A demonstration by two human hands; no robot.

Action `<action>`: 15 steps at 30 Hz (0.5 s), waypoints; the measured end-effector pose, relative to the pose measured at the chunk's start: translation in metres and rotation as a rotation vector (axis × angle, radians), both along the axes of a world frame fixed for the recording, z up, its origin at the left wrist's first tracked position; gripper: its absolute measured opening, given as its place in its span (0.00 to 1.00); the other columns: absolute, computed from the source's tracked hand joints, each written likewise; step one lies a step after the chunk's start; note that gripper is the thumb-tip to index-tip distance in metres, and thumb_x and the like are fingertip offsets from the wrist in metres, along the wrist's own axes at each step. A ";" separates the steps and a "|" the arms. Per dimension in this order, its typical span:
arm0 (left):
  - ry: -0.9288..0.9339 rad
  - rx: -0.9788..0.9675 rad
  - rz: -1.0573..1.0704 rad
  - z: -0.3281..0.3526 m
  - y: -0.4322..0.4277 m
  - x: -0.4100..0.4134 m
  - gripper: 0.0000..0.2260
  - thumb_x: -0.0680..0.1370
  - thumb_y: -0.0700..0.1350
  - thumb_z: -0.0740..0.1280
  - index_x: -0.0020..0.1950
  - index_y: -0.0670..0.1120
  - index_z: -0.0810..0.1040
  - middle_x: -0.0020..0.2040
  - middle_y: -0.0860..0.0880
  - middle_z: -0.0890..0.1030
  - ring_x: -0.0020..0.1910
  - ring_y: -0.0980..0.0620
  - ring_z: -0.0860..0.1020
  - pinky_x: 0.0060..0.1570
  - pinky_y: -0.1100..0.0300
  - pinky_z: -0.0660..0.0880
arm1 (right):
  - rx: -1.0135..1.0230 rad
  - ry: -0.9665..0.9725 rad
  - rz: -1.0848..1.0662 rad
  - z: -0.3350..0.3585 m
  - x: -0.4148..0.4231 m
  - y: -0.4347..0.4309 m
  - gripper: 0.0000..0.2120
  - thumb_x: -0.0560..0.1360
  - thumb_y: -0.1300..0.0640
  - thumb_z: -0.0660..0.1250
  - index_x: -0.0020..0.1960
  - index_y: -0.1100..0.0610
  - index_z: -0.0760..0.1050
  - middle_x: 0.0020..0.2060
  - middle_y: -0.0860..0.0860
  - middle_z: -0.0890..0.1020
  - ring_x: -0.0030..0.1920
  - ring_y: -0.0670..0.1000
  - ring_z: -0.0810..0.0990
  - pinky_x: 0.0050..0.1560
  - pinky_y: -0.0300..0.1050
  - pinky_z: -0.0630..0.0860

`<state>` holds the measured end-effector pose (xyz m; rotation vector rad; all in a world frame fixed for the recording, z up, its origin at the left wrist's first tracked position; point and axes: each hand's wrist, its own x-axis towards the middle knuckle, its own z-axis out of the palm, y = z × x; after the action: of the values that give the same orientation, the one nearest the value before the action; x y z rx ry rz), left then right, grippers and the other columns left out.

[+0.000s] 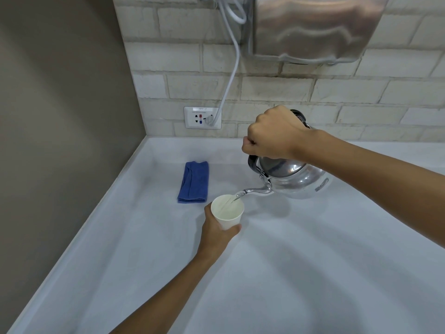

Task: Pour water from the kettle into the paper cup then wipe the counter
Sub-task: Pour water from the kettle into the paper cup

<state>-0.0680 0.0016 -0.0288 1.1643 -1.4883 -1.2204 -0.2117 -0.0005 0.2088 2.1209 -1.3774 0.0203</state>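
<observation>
Kettle point(292, 180) of polished silver metal, rounded, with a black handle, held in the air above the white worktop point(289, 273) and tilted to the left, spout low. Gripped from above by the right hand point(271, 133), its grip clamped in a fist around the black handle, forearm reaching in from the right edge. Thin stream of water point(234, 198) running from the slim curved spout into a white paper cup point(227, 210), landing just inside the rim on the spout side. Cup held by the left hand point(214, 231), grip clamped around its lower wall, thumb on the near right side and fingers round the left; whether raised off the worktop or resting on it cannot be told. Inside of the cup pale, with some liquid showing at the bottom. Folded blue cloth point(193, 182) lying flat on the worktop just beyond and left of the cup, apart from both hands. Behind, a pale brick-pattern wall with a white socket plate point(201, 118) and a white cable point(232, 73) plugged in, rising to a brushed-metal box point(310, 27) mounted at the top. Grey-brown plain wall point(60, 116) closing off the left side, meeting the worktop at the corner.
</observation>
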 end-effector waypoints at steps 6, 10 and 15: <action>0.006 -0.006 -0.003 0.001 0.000 -0.001 0.34 0.63 0.38 0.77 0.61 0.50 0.62 0.56 0.52 0.72 0.54 0.52 0.71 0.37 0.84 0.66 | 0.009 0.008 -0.002 0.000 -0.001 -0.001 0.23 0.70 0.60 0.59 0.23 0.58 0.49 0.19 0.52 0.54 0.23 0.49 0.50 0.28 0.38 0.49; 0.011 -0.009 -0.004 0.001 0.000 -0.001 0.33 0.63 0.38 0.77 0.58 0.53 0.61 0.56 0.52 0.72 0.53 0.52 0.71 0.37 0.84 0.67 | 0.008 0.003 -0.004 -0.001 -0.001 -0.001 0.23 0.70 0.60 0.59 0.22 0.58 0.49 0.19 0.52 0.55 0.22 0.49 0.50 0.28 0.38 0.49; 0.006 -0.005 0.003 0.001 0.000 -0.001 0.33 0.63 0.38 0.77 0.59 0.53 0.62 0.55 0.53 0.72 0.53 0.53 0.71 0.38 0.84 0.67 | 0.004 0.008 0.001 0.000 -0.001 -0.002 0.23 0.70 0.60 0.59 0.22 0.58 0.49 0.18 0.52 0.55 0.22 0.49 0.50 0.28 0.38 0.49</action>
<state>-0.0686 0.0012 -0.0283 1.1585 -1.4841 -1.2162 -0.2124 -0.0024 0.2088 2.1226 -1.3730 0.0097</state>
